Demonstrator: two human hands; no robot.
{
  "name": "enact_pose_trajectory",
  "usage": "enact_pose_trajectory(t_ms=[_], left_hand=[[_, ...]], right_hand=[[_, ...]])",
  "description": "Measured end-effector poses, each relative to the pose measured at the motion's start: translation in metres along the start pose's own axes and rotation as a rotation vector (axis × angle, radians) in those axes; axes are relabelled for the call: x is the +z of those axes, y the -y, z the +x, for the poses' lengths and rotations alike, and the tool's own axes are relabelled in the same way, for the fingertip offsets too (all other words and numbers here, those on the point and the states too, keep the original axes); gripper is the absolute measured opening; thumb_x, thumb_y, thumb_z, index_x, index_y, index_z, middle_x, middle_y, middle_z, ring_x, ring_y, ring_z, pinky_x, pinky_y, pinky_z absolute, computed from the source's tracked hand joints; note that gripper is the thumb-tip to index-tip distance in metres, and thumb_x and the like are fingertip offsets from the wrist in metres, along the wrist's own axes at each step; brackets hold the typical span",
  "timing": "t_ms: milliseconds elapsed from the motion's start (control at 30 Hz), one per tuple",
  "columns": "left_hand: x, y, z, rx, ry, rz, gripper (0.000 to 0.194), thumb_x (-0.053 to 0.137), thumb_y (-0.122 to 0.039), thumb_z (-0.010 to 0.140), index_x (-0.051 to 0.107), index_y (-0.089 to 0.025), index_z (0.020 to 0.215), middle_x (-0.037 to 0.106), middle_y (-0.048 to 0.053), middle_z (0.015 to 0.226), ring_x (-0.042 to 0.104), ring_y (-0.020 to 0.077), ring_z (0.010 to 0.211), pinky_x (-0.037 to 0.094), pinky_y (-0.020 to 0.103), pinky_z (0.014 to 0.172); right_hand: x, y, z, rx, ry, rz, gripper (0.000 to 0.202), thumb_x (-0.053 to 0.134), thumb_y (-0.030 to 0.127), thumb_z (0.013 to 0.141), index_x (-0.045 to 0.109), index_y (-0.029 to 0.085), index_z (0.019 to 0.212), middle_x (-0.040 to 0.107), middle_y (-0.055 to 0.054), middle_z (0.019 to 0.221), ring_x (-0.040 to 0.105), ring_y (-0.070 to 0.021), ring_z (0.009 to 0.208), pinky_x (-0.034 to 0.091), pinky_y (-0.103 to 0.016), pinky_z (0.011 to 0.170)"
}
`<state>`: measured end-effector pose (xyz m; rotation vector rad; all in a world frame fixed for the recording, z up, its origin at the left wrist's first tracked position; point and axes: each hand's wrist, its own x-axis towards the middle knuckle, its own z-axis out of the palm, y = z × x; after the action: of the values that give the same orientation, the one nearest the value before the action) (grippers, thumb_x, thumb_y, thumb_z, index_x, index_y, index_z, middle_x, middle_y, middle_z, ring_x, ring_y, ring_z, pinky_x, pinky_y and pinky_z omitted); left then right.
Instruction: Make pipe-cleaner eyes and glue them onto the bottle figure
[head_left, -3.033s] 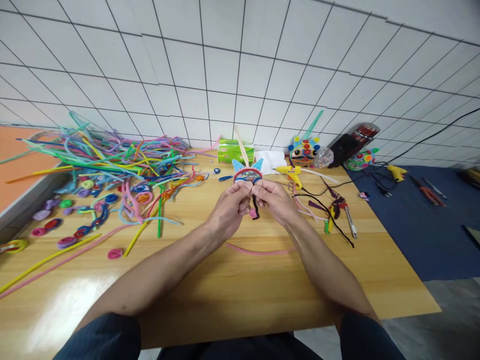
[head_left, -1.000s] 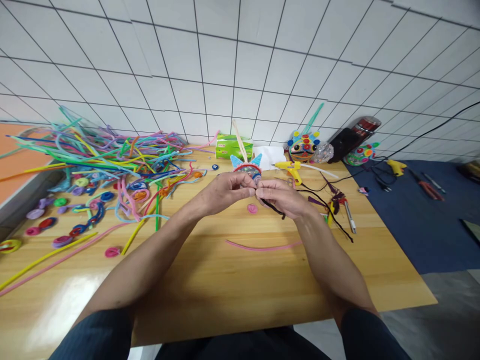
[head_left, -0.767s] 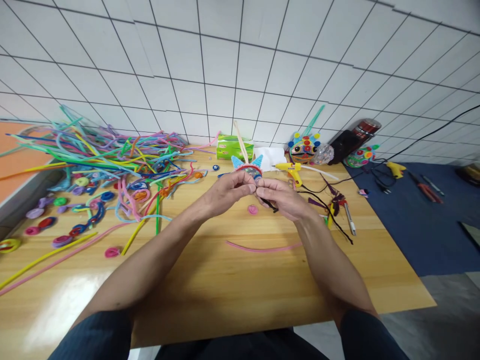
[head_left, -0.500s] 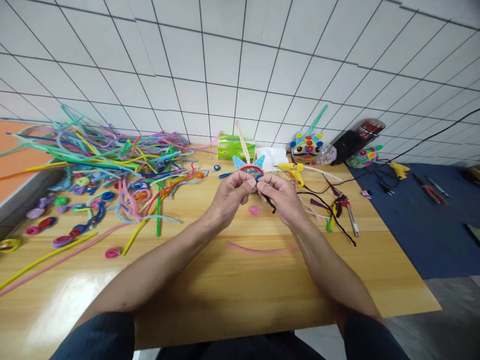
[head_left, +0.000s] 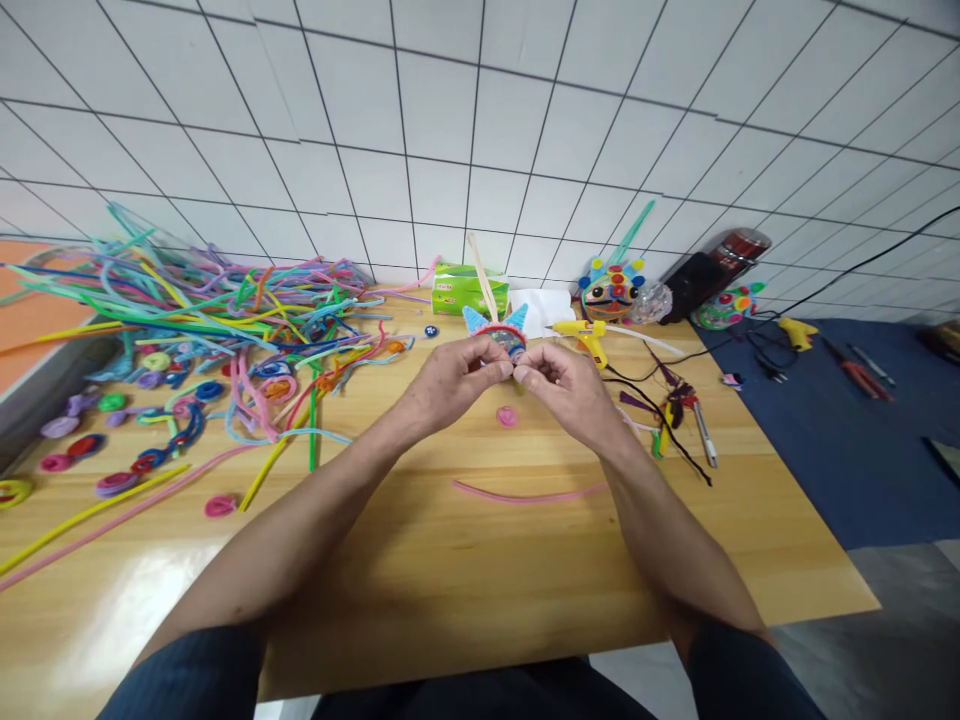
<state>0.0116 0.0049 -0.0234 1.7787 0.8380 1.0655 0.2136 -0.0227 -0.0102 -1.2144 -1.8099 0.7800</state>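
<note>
Both my hands meet above the middle of the wooden table (head_left: 465, 560). My left hand (head_left: 448, 384) pinches the lower edge of a small round pipe-cleaner craft (head_left: 498, 336) with a red rim and two light-blue ears. My right hand (head_left: 566, 388) grips the same craft from the right, fingers curled; any black strand it holds is hidden inside them. A small pink coil (head_left: 508, 416) lies on the table just below my hands. A pink pipe cleaner (head_left: 525, 493) lies flat nearer to me.
A big heap of coloured pipe cleaners (head_left: 210, 310) and coils covers the left. Behind my hands stand a green box (head_left: 465, 290), a yellow glue gun (head_left: 585, 335) and a finished mask (head_left: 611, 288). Dark strands and a pen (head_left: 705, 435) lie right. A blue mat (head_left: 847, 420) adjoins.
The black strand that hung from my right hand is no longer visible. My hands stayed together on the craft, shifting only slightly, and the pink coil now lies uncovered on the table.
</note>
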Motion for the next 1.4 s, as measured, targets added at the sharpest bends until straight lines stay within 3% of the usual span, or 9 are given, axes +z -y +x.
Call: enact_pose_trajectory(t_ms=[200, 433, 533, 633, 767, 867, 1067, 1200, 1400], left_hand=[[0.023, 0.001, -0.006, -0.039, -0.219, -0.214, 0.024, 0.073, -0.040, 0.088, 0.068, -0.018, 0.079, 0.064, -0.001, 0.071, 0.052, 0.0126, 0.066, 0.044, 0.027, 0.066], [0.042, 0.004, -0.013, -0.172, -0.353, -0.539, 0.037, 0.086, -0.052, 0.078, 0.070, -0.019, 0.084, 0.058, -0.004, 0.068, 0.035, 0.0079, 0.054, 0.030, 0.024, 0.051], [0.036, 0.007, -0.010, -0.187, -0.278, -0.502, 0.037, 0.083, -0.053, 0.081, 0.071, -0.019, 0.085, 0.057, -0.004, 0.066, 0.035, 0.0081, 0.052, 0.029, 0.024, 0.051], [0.018, 0.004, -0.004, -0.057, -0.092, -0.204, 0.026, 0.079, -0.044, 0.085, 0.074, -0.018, 0.084, 0.068, 0.001, 0.076, 0.049, 0.0112, 0.061, 0.038, 0.025, 0.060], [-0.002, -0.002, -0.001, 0.059, -0.002, 0.136, 0.015, 0.071, -0.030, 0.091, 0.075, -0.018, 0.083, 0.067, 0.000, 0.073, 0.050, 0.0124, 0.065, 0.036, 0.026, 0.064], [-0.001, -0.004, -0.003, 0.054, -0.028, 0.119, 0.017, 0.068, -0.030, 0.093, 0.071, -0.017, 0.082, 0.064, -0.001, 0.071, 0.048, 0.0120, 0.063, 0.035, 0.026, 0.062], [0.024, 0.001, -0.009, -0.053, -0.208, -0.220, 0.025, 0.075, -0.042, 0.090, 0.068, -0.018, 0.085, 0.066, 0.000, 0.078, 0.055, 0.0137, 0.070, 0.044, 0.027, 0.069], [0.034, 0.004, -0.010, -0.092, -0.266, -0.371, 0.027, 0.076, -0.045, 0.088, 0.067, -0.019, 0.085, 0.062, -0.002, 0.074, 0.048, 0.0121, 0.063, 0.040, 0.026, 0.064], [0.011, -0.004, -0.005, 0.059, -0.073, 0.126, 0.011, 0.071, -0.029, 0.091, 0.072, -0.020, 0.086, 0.069, 0.000, 0.078, 0.051, 0.0135, 0.065, 0.039, 0.027, 0.066]], right_hand=[[0.001, -0.001, 0.000, -0.065, -0.150, -0.028, 0.015, 0.070, 0.034, 0.086, 0.073, 0.021, 0.078, 0.067, 0.000, 0.073, 0.056, -0.0155, 0.072, 0.043, -0.031, 0.070], [0.016, 0.000, -0.003, 0.091, -0.168, 0.183, 0.021, 0.073, 0.042, 0.087, 0.073, 0.021, 0.084, 0.071, -0.001, 0.074, 0.058, -0.0156, 0.066, 0.046, -0.031, 0.066], [0.013, -0.001, -0.003, 0.063, -0.175, 0.094, 0.017, 0.069, 0.037, 0.089, 0.071, 0.021, 0.081, 0.067, 0.001, 0.070, 0.054, -0.0147, 0.064, 0.042, -0.031, 0.064], [0.005, -0.001, -0.002, -0.041, -0.145, -0.100, 0.013, 0.067, 0.028, 0.089, 0.068, 0.022, 0.077, 0.065, 0.000, 0.072, 0.055, -0.0154, 0.068, 0.040, -0.031, 0.066], [-0.001, 0.002, -0.003, -0.150, -0.087, -0.304, 0.015, 0.066, 0.022, 0.091, 0.066, 0.022, 0.076, 0.068, -0.002, 0.078, 0.058, -0.0172, 0.075, 0.040, -0.033, 0.073], [-0.001, 0.006, -0.004, -0.152, -0.096, -0.303, 0.011, 0.067, 0.023, 0.092, 0.069, 0.022, 0.081, 0.069, -0.002, 0.081, 0.058, -0.0176, 0.077, 0.041, -0.033, 0.074], [0.007, 0.004, -0.006, -0.028, -0.170, -0.109, 0.007, 0.070, 0.029, 0.090, 0.072, 0.023, 0.087, 0.069, -0.001, 0.078, 0.056, -0.0162, 0.067, 0.042, -0.032, 0.065], [0.011, 0.002, -0.006, 0.017, -0.186, -0.027, 0.012, 0.066, 0.032, 0.092, 0.068, 0.023, 0.084, 0.068, 0.000, 0.075, 0.057, -0.0152, 0.063, 0.042, -0.031, 0.061], [0.003, 0.005, -0.007, -0.156, -0.125, -0.312, 0.013, 0.066, 0.023, 0.092, 0.066, 0.023, 0.079, 0.064, 0.000, 0.073, 0.055, -0.0167, 0.070, 0.040, -0.033, 0.071]])
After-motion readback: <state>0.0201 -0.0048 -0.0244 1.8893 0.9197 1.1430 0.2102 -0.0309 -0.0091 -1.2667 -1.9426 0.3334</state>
